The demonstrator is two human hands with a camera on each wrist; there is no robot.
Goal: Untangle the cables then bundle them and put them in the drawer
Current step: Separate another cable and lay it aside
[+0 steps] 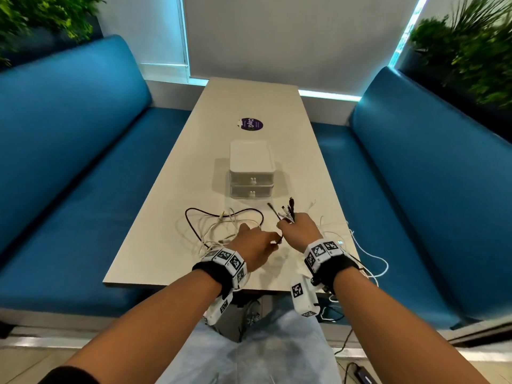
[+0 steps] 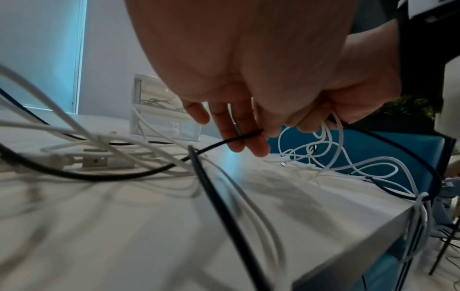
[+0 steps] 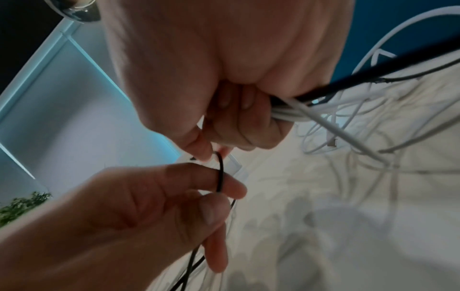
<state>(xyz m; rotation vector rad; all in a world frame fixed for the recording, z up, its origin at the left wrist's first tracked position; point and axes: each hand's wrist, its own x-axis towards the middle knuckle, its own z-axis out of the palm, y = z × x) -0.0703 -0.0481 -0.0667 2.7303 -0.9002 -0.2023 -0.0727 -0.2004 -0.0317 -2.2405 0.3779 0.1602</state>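
Note:
Loose white and black cables (image 1: 221, 225) lie tangled on the beige table (image 1: 155, 261) in front of a small white two-drawer box (image 1: 251, 173), both drawers closed. My right hand (image 1: 297, 231) grips a bunch of cable ends (image 1: 288, 213) whose plugs stick up out of the fist; in the right wrist view the same bundle (image 3: 293, 112) runs through its curled fingers. My left hand (image 1: 257, 245) pinches a thin black cable (image 3: 220, 177) between thumb and forefinger, right beside the right hand. In the left wrist view that black cable (image 2: 239, 136) runs to the fingers.
White cables (image 1: 368, 256) trail off the table's right edge toward the floor. Blue bench seats (image 1: 69, 176) flank the table on both sides. A round purple sticker (image 1: 251, 124) lies behind the drawer box. Plants (image 1: 471, 45) stand in the back corners.

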